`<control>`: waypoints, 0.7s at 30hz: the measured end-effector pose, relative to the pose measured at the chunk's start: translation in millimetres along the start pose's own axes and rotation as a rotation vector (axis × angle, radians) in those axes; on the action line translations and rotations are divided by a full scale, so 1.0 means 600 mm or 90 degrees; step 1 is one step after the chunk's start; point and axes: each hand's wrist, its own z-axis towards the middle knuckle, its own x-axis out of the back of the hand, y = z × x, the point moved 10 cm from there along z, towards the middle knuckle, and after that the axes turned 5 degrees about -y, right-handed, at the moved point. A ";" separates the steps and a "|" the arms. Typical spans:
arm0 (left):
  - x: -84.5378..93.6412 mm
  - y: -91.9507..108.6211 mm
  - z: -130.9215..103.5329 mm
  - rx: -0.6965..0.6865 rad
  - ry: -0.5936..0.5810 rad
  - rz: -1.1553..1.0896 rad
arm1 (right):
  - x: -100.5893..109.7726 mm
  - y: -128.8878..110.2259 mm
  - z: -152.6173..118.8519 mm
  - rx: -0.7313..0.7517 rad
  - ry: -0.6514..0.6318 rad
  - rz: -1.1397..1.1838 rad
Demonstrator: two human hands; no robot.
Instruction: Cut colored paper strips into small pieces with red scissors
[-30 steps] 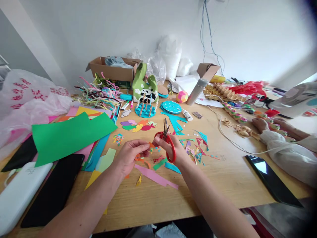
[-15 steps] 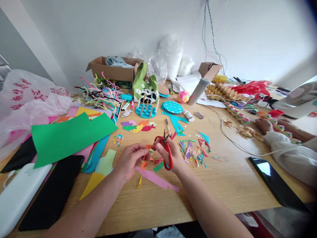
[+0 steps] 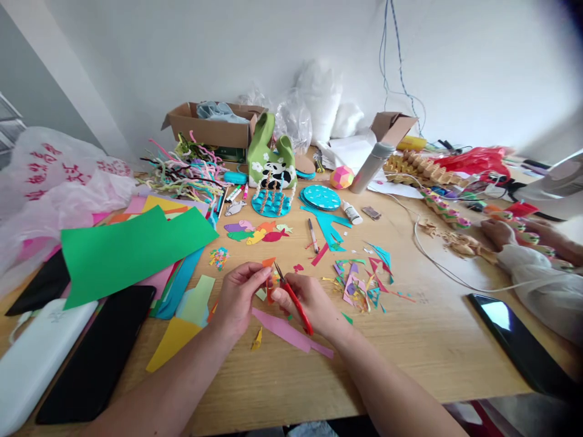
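My left hand (image 3: 241, 294) pinches a small piece of orange paper (image 3: 269, 263) between thumb and fingers. In my right hand (image 3: 306, 303) are red-handled scissors (image 3: 296, 302), their blades pointing up and left beside the orange paper. Under and between the hands lie small paper bits, partly hidden. A pink paper strip (image 3: 285, 331) and a folded yellow scrap (image 3: 257, 340) rest on the table below them. Coloured paper fish (image 3: 259, 232) lie beyond the hands, left of a pen (image 3: 313, 235).
Green paper (image 3: 136, 252) tops a stack at the left, near a black phone (image 3: 98, 358) and white power bank (image 3: 50, 358). Paper scraps (image 3: 359, 282), a cable and another phone (image 3: 514, 346) are to the right. A person's hands (image 3: 498, 233) hold something at the far right.
My right hand has turned the scissors, so the blades now point up-left at the orange paper and the handles lie lower. The view has shifted slightly.
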 end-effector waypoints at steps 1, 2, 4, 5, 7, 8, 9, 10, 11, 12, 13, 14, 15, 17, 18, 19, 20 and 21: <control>-0.001 -0.001 -0.001 -0.004 -0.005 0.010 | -0.002 0.000 0.000 -0.003 -0.005 -0.002; -0.002 -0.002 -0.002 -0.005 -0.008 0.018 | -0.004 0.001 0.000 -0.007 -0.007 -0.003; -0.001 -0.005 -0.003 -0.001 -0.008 0.031 | -0.006 0.003 0.001 -0.015 -0.010 -0.001; 0.000 -0.007 -0.004 0.003 -0.005 0.036 | -0.007 0.005 0.002 -0.019 -0.010 0.002; 0.002 -0.011 -0.004 0.010 -0.001 0.038 | -0.008 0.009 0.003 -0.026 -0.010 0.009; 0.003 -0.012 -0.003 0.011 -0.002 0.038 | -0.009 0.011 0.003 -0.029 -0.010 0.015; 0.004 -0.014 -0.003 0.013 -0.004 0.036 | -0.010 0.014 0.004 -0.031 -0.010 0.022; 0.004 -0.016 -0.002 0.015 -0.007 0.035 | -0.011 0.016 0.004 -0.034 -0.012 0.031; 0.005 -0.017 -0.001 0.016 -0.010 0.035 | -0.012 0.018 0.004 -0.038 -0.017 0.040; 0.005 -0.018 0.000 0.017 -0.014 0.035 | -0.014 0.021 0.004 -0.042 -0.024 0.051; 0.005 -0.019 0.001 0.018 -0.017 0.034 | -0.017 0.023 0.003 -0.048 -0.034 0.062; 0.005 -0.018 0.003 0.017 -0.020 0.033 | -0.020 0.025 0.003 -0.054 -0.044 0.073; 0.005 -0.017 0.004 0.014 -0.020 0.033 | -0.022 0.027 0.003 -0.061 -0.053 0.084; 0.007 -0.012 0.006 0.003 -0.012 0.033 | -0.026 0.031 0.002 -0.077 -0.062 0.100; 0.009 -0.009 0.006 -0.005 -0.005 0.035 | -0.027 0.033 0.002 -0.083 -0.064 0.103; 0.012 -0.006 0.007 -0.014 0.003 0.039 | -0.027 0.034 0.002 -0.086 -0.064 0.104; 0.013 -0.003 0.007 -0.021 0.008 0.046 | -0.028 0.034 0.002 -0.085 -0.065 0.103; 0.015 -0.002 0.008 -0.028 0.010 0.056 | -0.029 0.034 0.003 -0.082 -0.067 0.101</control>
